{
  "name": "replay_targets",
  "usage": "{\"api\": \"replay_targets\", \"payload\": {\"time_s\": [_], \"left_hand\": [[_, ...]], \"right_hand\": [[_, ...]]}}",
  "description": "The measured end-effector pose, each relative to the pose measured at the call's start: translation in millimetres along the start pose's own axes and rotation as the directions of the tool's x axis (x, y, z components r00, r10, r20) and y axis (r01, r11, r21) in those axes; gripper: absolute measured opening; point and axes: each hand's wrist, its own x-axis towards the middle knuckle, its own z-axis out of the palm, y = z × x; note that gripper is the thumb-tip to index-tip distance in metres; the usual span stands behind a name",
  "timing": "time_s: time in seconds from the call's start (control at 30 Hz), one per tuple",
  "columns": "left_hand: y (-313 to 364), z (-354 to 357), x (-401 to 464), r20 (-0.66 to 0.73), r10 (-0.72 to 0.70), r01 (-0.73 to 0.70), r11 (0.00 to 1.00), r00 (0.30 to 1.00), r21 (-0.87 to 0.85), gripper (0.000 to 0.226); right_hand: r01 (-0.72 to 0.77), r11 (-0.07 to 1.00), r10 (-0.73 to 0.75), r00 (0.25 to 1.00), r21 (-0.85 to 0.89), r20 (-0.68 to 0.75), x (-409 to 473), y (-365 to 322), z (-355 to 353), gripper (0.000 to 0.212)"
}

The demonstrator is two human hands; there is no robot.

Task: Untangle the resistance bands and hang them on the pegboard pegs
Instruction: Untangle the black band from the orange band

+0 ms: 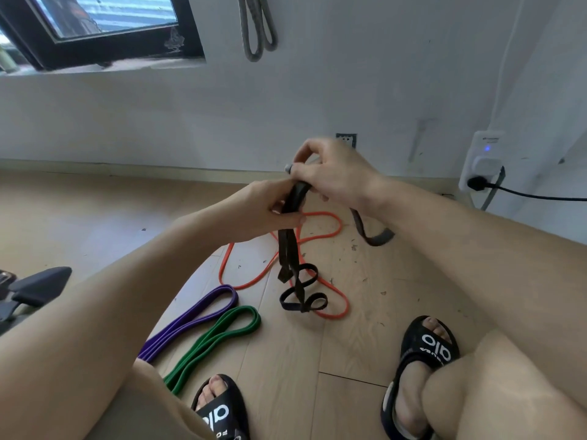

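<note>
A black resistance band (pixel 290 258) hangs twisted between both hands, its lower loops curled just above the floor. My left hand (pixel 263 211) pinches it from the left. My right hand (pixel 333 173) grips its top end, and another stretch of the band (pixel 374 236) trails off under my right wrist. An orange band (pixel 317 236) lies looped on the wooden floor beneath. A purple band (pixel 193 315) and a green band (pixel 216 338) lie folded side by side near my left foot. A grey band (pixel 257 30) hangs on the wall above; its peg is out of frame.
I sit low, knees raised, feet in black sandals (pixel 422 369) on the floor. A wall socket with a black plug (pixel 479 182) and cable is at right. A dark window frame (pixel 104 42) is upper left. Black equipment (pixel 35 290) sits at the left edge.
</note>
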Motion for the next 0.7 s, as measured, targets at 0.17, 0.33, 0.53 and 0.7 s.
{"api": "replay_targets", "payload": {"time_s": [0.17, 0.33, 0.53, 0.7], "left_hand": [[-13, 7, -1, 0.076, -0.006, 0.004, 0.999, 0.997, 0.031, 0.013], [-15, -2, 2, -0.016, -0.034, 0.035, 0.995, 0.999, 0.097, 0.013], [10, -13, -3, -0.105, 0.052, -0.051, 0.999, 0.993, 0.013, 0.007], [23, -16, -8, -0.114, 0.066, -0.084, 0.984, 0.991, -0.156, 0.012]], "right_hand": [[0.036, 0.966, 0.036, 0.963, 0.257, -0.267, 6, 2, -23, 0.017], [-0.109, 0.991, 0.076, 0.93, -0.073, -0.359, 8, 26, -38, 0.016], [-0.203, 0.957, 0.215, 0.976, -0.205, 0.038, 0, 42, -26, 0.031], [-0.082, 0.971, 0.046, 0.986, 0.225, 0.161, -5, 3, 2, 0.048]]}}
